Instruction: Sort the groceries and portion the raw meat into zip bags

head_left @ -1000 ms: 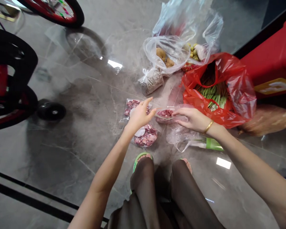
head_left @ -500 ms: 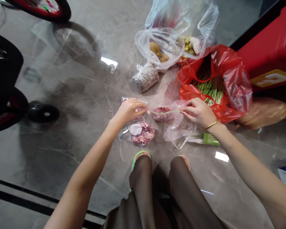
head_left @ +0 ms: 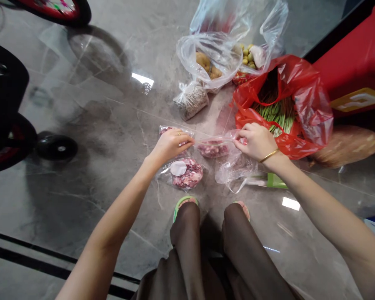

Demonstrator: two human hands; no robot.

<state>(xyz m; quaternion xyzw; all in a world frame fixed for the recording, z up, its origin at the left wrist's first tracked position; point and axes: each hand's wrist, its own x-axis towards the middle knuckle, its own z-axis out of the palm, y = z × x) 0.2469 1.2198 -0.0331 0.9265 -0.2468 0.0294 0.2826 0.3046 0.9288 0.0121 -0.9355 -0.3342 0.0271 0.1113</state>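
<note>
A clear zip bag of cut meat (head_left: pixel 213 150) hangs between my two hands, its top edge drawn out straight. My left hand (head_left: pixel 172 143) pinches the left end of that edge, and my right hand (head_left: pixel 253 139) pinches the right end. Below my left hand, a second clear bag of meat (head_left: pixel 188 173) with a round white label lies on the floor. Part of another meat bag (head_left: pixel 165 130) shows behind my left hand. Under my right hand is a crumpled thin plastic bag (head_left: pixel 231 168), beside a green and white packet (head_left: pixel 276 181).
A red bag of green stalks (head_left: pixel 312 104) stands at the right, near a large brown tuber (head_left: pixel 350 146) and a red bin (head_left: pixel 356 58). Clear bags hold potatoes (head_left: pixel 203 61) and small green fruit (head_left: pixel 248 58). A tied bag (head_left: pixel 191 101) lies nearer. Bicycle wheels (head_left: pixel 11 143) are at left.
My right hand has turned slightly and moved a little left and up along the bag's top edge. My left hand keeps its pinch nearly in place.
</note>
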